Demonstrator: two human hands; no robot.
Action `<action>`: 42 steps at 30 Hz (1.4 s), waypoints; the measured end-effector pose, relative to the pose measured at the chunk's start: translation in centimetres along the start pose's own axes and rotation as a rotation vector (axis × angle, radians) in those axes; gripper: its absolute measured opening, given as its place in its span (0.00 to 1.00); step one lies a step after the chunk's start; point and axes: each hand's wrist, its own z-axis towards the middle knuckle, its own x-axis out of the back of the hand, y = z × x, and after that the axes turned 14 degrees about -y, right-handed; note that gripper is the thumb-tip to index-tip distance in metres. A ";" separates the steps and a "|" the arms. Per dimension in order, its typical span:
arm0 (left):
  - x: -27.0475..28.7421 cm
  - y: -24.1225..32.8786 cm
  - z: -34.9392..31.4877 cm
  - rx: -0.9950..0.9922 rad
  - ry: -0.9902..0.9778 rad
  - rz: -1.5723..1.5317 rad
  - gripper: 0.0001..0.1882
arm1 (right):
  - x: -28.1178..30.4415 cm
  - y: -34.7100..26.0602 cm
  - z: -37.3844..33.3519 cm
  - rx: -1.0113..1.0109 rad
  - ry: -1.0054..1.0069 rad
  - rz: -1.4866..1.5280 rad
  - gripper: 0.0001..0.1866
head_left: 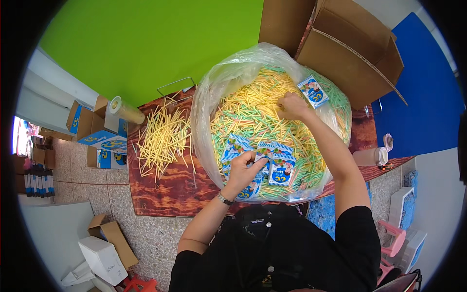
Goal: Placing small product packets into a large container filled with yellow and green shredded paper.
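Sticks (258,104) lie beneath the outstretched right hand (293,106), grip unclear; left hand (241,171) pinches a packet (265,169).

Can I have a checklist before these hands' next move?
1. Left hand at the blue-and-white rectangular packets: ok.
2. Right hand at the thin yellow and green sticks: ok.
3. Right hand gripping a stick: cannot tell, too small.
4. Clear plastic bag open at the top: ok.
5. All sticks inside the bag: not ok; a yellow pile lies on the red-brown table.
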 end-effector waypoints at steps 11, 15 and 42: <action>-0.1 1.0 -0.4 -0.038 0.031 -0.040 0.13 | -1.4 -0.3 -1.7 0.062 0.249 0.063 0.15; -0.1 1.5 -0.6 -0.039 0.039 -0.035 0.15 | -0.5 0.0 -3.4 0.255 0.517 0.001 0.12; -0.4 3.5 5.4 -0.126 -0.077 -0.648 0.07 | 0.8 -2.0 -15.4 0.391 -0.409 1.368 0.12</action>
